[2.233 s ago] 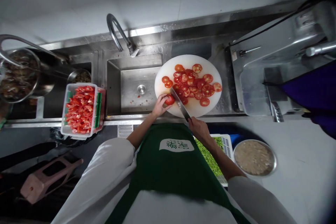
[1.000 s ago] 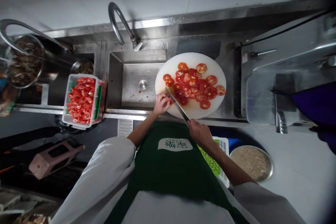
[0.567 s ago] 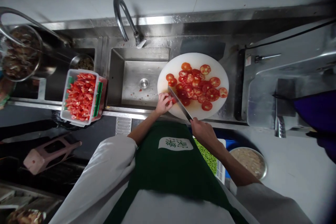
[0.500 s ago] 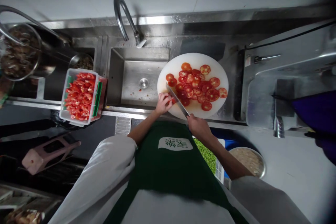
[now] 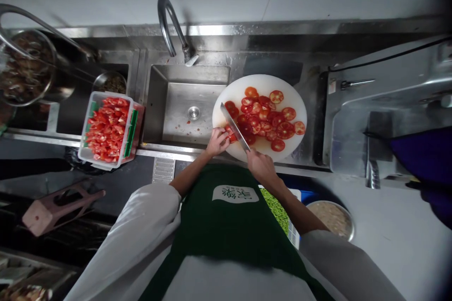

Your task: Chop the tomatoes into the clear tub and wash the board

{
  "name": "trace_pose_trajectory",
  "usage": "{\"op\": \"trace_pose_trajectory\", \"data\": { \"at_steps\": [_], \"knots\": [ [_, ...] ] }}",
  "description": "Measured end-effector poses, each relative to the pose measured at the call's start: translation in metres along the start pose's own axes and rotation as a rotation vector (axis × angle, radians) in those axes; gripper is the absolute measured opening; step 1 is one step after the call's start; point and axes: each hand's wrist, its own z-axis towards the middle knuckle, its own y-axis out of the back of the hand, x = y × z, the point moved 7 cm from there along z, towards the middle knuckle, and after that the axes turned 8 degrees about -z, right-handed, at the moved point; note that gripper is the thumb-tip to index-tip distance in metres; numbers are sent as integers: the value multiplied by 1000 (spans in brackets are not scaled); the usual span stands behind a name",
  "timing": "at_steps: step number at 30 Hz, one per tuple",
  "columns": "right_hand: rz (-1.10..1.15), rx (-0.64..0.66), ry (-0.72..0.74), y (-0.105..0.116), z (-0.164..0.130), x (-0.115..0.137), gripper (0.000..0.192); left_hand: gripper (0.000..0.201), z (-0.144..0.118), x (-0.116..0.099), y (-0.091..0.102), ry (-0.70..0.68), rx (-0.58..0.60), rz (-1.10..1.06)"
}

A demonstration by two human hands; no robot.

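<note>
My right hand (image 5: 260, 164) is wrapped round the handle of a long kitchen knife (image 5: 236, 128). The blade slants up and left over the round white cutting board (image 5: 298, 99). Close to the blade's left side, my left hand (image 5: 217, 141) grips a tomato (image 5: 231, 137) with bent fingers at the board's left edge. Part of that tomato is hidden by the fingers and the blade. Right of the knife lies a spread of sliced tomatoes (image 5: 263, 115), mostly round cut pieces. A tomato slice (image 5: 230, 107) touches or lies right beside the blade near its tip.
Left of the board is a steel sink (image 5: 176, 103) with a faucet (image 5: 173, 28) behind it. A clear plastic tub of cut tomatoes (image 5: 108, 129) stands farther left. Below the counter are a basket of chopped greens (image 5: 277, 211) and a metal bowl (image 5: 334, 220). A cleaver (image 5: 372, 174) lies at right.
The knife and my right hand have shifted slightly left and up, the blade's tip now farther over the left slices. My left hand keeps its hold on the tomato, moved slightly left.
</note>
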Motion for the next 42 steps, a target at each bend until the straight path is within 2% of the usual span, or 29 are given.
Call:
{"op": "trace_pose_trajectory", "data": {
  "at_steps": [6, 11, 16, 20, 26, 29, 33, 37, 39, 42],
  "knots": [
    [-23, 91, 29, 0, -28, -1, 36, 17, 4, 3, -4, 7, 27, 19],
    [-30, 129, 50, 1, -30, 2, 36, 13, 6, 1, 0, -41, 1, -8],
    [-8, 130, 37, 7, -16, 11, 39, 13, 7, 4, 1, 12, -76, 21],
    [8, 101, 27, 5, -5, 15, 41, 18, 5, 11, -5, 109, -72, 46],
    [68, 51, 50, -3, 38, 37, 39, 16, 0, 16, -6, 140, -121, -12],
    [100, 9, 30, -1, 51, 39, 38, 16, -2, 17, -7, 150, -123, -16],
    [137, -46, 6, 9, 43, 21, 44, 24, -3, 14, -7, 154, -142, -9],
    [162, -176, -79, 21, 24, -17, 45, 37, 14, 6, -3, 84, -166, -40],
    [181, -242, -130, 19, 14, -40, 42, 44, 28, 4, -6, 57, -94, -43],
    [208, -309, -225, 1, -3, -75, 39, 49, 45, 1, -12, 41, 84, -5]
  ]
}}
